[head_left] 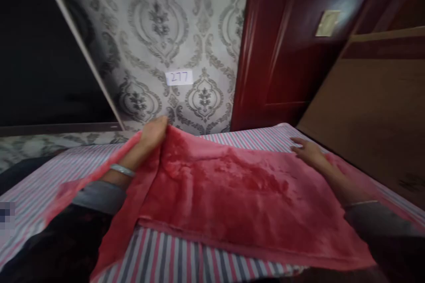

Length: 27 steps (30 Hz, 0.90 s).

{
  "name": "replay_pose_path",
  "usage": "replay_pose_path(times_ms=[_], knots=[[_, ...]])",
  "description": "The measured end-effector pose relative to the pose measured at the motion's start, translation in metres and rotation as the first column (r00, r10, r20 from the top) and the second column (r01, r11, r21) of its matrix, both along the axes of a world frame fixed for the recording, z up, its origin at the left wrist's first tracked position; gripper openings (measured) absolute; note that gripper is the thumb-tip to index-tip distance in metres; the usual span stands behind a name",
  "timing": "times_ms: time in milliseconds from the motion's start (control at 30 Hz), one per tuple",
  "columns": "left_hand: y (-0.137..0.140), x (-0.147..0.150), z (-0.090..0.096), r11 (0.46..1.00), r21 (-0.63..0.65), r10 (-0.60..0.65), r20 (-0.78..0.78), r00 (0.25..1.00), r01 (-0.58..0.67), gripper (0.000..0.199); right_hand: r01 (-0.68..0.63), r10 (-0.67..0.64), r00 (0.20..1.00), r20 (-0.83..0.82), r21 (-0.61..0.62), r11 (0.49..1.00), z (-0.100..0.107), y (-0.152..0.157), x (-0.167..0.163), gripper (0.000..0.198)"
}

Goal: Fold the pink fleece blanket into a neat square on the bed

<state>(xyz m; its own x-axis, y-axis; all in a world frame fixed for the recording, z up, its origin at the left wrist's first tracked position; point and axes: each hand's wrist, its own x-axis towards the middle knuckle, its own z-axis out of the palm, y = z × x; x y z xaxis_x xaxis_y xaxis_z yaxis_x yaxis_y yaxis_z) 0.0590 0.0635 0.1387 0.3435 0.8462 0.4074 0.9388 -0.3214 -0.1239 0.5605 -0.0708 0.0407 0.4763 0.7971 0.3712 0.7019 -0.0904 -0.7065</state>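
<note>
A red plush cloth point(212, 199) with a soft, mottled pile lies across the middle of a striped bed sheet point(172, 256). At the cloth's far left edge, my left hand point(153, 135) is closed on the fabric and holds it raised, so that a strip hangs down to the left of the wrist. My right hand point(308, 152) is at the far right edge of the cloth, its fingers stretched out and apart. Whether its palm touches the fabric is hidden. A silver bangle point(122, 169) circles my left wrist.
Behind the bed stands a patterned wall point(159, 17) with a paper label point(179, 77) reading 277. A large dark screen point(49, 53) is at the left. Dark red door woodwork point(275, 53) and a big brown cardboard box point(375, 110) border the right side.
</note>
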Motion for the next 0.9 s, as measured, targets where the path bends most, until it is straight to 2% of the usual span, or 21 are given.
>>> replay_pose_path(times_ms=[33,100,133,167,200,233,300,367,433,533,633,700,767,833,900], knots=[[-0.006,0.001,0.002,1.000,0.012,-0.021,0.001,1.000,0.021,0.026,-0.115,0.115,0.993,-0.025,-0.007,0.993,-0.004,0.015,-0.035,0.020],[-0.022,0.004,0.005,0.996,0.037,-0.079,0.004,0.997,0.078,0.028,-0.337,0.337,0.940,-0.049,0.012,0.942,-0.007,0.040,-0.112,0.037],[-0.032,0.006,0.007,0.994,0.048,-0.101,0.004,0.995,0.100,0.028,-0.450,0.452,0.891,-0.048,0.040,0.892,-0.005,0.049,-0.152,0.043],[-0.042,0.008,0.008,0.991,0.057,-0.123,0.004,0.992,0.122,0.028,-0.586,0.593,0.805,-0.035,0.117,0.802,-0.001,0.057,-0.190,0.051],[-0.052,0.009,0.008,0.987,0.063,-0.145,0.003,0.989,0.145,0.027,-0.668,0.682,0.732,-0.002,0.194,0.718,0.004,0.063,-0.225,0.058],[-0.062,0.011,0.008,0.983,0.069,-0.171,0.004,0.985,0.170,0.026,-0.706,0.723,0.690,0.035,0.253,0.662,0.011,0.067,-0.257,0.063],[-0.079,0.012,0.004,0.973,0.073,-0.221,0.007,0.975,0.220,0.023,-0.732,0.755,0.653,0.059,0.305,0.609,0.023,0.071,-0.307,0.067],[-0.093,0.011,-0.004,0.958,0.070,-0.280,0.024,0.960,0.277,0.019,-0.732,0.753,0.656,0.057,0.294,0.615,0.029,0.068,-0.340,0.054],[-0.107,0.004,-0.015,0.945,0.084,-0.323,0.064,0.944,0.317,0.016,-0.733,0.747,0.662,0.063,0.266,0.626,0.028,0.061,-0.355,0.035],[-0.138,-0.019,-0.036,0.931,0.184,-0.344,0.159,0.926,0.315,0.016,-0.721,0.741,0.669,0.061,0.297,0.626,0.020,0.047,-0.356,0.025],[-0.181,-0.063,-0.069,0.930,0.287,-0.318,0.313,0.895,0.230,0.023,-0.647,0.695,0.719,-0.016,0.352,0.677,0.012,0.036,-0.345,0.027],[-0.212,-0.103,-0.100,0.948,0.309,-0.217,0.442,0.870,0.079,0.025,-0.588,0.650,0.755,-0.089,0.348,0.730,0.007,0.031,-0.337,0.027],[-0.238,-0.145,-0.135,0.961,0.250,-0.035,0.540,0.841,-0.120,0.024,-0.546,0.616,0.772,-0.160,0.329,0.770,0.002,0.028,-0.333,0.027],[-0.256,-0.183,-0.167,0.941,0.147,0.155,0.615,0.773,-0.305,0.023,-0.528,0.600,0.769,-0.220,0.311,0.790,-0.005,0.026,-0.331,0.026],[-0.264,-0.213,-0.190,0.913,0.005,0.302,0.663,0.685,-0.407,0.026,-0.524,0.597,0.756,-0.267,0.298,0.798,-0.012,0.024,-0.332,0.025]])
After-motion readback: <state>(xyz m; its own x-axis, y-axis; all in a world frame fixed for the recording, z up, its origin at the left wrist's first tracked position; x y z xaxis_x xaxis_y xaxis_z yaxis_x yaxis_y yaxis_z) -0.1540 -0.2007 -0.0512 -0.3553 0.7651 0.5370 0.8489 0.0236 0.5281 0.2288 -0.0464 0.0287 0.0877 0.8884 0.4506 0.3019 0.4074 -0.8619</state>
